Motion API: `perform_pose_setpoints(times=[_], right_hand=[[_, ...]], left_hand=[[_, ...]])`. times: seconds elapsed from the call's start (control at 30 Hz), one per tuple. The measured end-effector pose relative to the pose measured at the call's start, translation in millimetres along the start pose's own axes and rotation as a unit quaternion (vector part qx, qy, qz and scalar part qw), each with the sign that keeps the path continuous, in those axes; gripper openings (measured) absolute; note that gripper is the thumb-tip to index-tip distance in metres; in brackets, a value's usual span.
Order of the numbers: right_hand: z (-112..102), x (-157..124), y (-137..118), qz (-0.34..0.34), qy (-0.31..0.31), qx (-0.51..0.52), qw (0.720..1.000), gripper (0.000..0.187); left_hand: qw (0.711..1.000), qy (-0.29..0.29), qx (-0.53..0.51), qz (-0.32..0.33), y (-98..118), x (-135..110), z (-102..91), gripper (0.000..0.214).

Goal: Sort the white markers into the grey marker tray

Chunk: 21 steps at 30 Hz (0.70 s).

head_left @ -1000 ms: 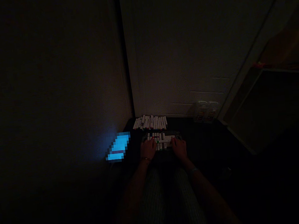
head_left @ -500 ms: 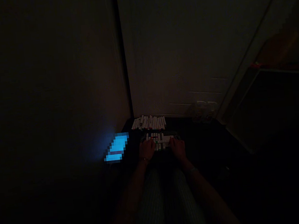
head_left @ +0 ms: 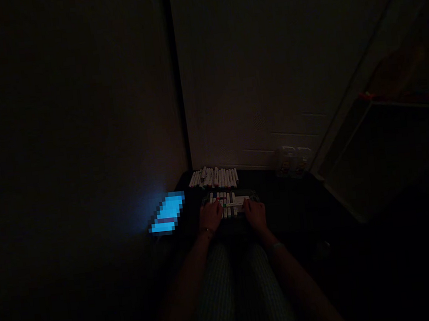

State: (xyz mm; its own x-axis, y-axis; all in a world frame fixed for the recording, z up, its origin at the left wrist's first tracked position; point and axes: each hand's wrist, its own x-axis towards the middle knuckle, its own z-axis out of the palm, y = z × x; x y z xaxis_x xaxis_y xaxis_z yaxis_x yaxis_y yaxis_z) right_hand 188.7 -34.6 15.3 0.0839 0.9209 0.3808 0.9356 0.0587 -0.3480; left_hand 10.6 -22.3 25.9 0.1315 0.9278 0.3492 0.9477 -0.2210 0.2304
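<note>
In very dim light a white marker with a green end [head_left: 235,204] lies crosswise between my hands, above a dark case [head_left: 254,195]. My right hand [head_left: 255,213] is closed on the marker's right end. My left hand [head_left: 210,215] has curled fingers right by the green end; what they hold is too dark to make out. Several white markers [head_left: 224,197] stand side by side in the case between and beyond my hands. A pale flat panel [head_left: 241,198] shows in the case's right part, partly behind my right fingers.
Behind the case, a row of white markers [head_left: 213,177] lies on the dark tabletop [head_left: 280,199]. A glowing, pixelated screen [head_left: 168,212] is at the left, beside the wall. Clear plastic containers [head_left: 295,161] stand at the back right. My knees [head_left: 219,277] are below the table edge.
The hands stay nearly in place. The crosswise marker sits a touch differently between them, and the view has shifted very slightly.
</note>
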Motion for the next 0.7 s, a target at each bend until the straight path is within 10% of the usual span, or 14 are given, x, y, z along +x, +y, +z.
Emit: perform_pose_setpoints(times=[0.7], right_hand=[[3.4, -0.5, 1.5, -0.001, 0.008, -0.007, 1.0, 0.042]], left_hand=[[1.0, -0.002, -0.003, 0.0, -3.3, 0.1, 5.5, 0.033]])
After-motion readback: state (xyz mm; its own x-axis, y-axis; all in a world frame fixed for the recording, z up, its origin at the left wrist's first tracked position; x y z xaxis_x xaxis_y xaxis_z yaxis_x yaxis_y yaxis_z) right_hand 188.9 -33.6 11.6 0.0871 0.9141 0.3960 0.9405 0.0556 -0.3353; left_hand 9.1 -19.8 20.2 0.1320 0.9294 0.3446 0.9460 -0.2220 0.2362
